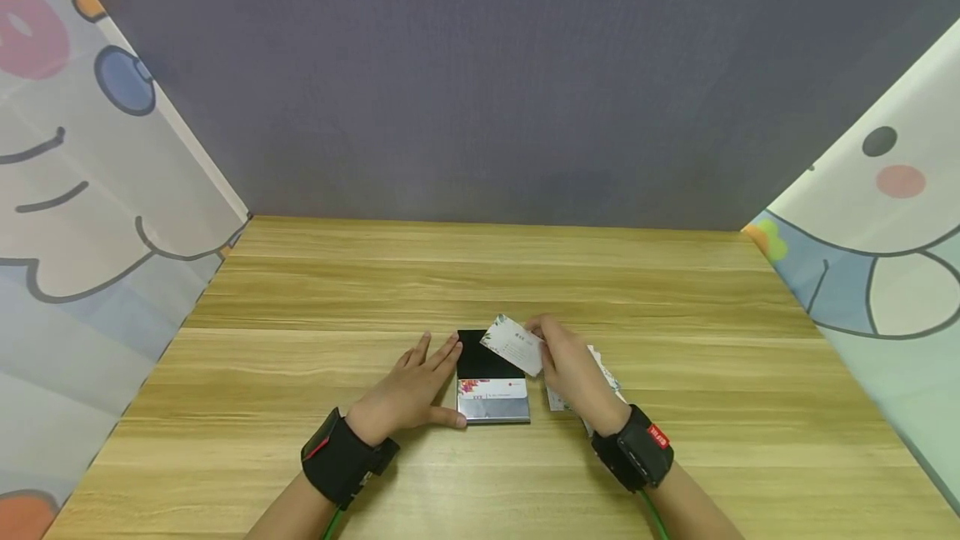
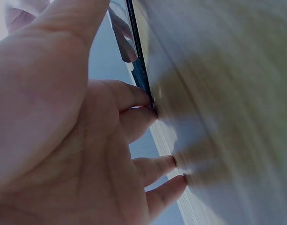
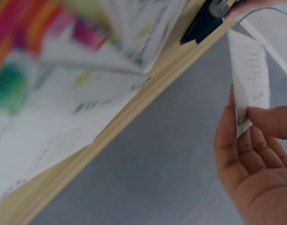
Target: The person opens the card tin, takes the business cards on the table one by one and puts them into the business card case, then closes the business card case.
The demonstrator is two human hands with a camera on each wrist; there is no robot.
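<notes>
A card case [image 1: 492, 412] lies open on the table, its black lid [image 1: 480, 357] folded back and its silver pocket toward me. In the pocket sits a white card with red flowers [image 1: 491, 389]. My left hand [image 1: 411, 390] rests at the case's left side, fingers spread, with fingertips at the lid's edge and the thumb by the lower corner. My right hand [image 1: 567, 365] pinches a white business card [image 1: 514, 344] with leaf print between thumb and fingers. That card is tilted and overlaps the lid in the head view; the right wrist view shows the pinch at its end.
More printed cards [image 1: 556, 400] lie in a loose pile on the wooden table [image 1: 337, 298], partly hidden under my right forearm. A grey panel [image 1: 480, 107] rises behind the table. Cartoon-printed sheets [image 1: 90, 190] stand along both sides. Each wrist wears a black strap [image 1: 341, 458].
</notes>
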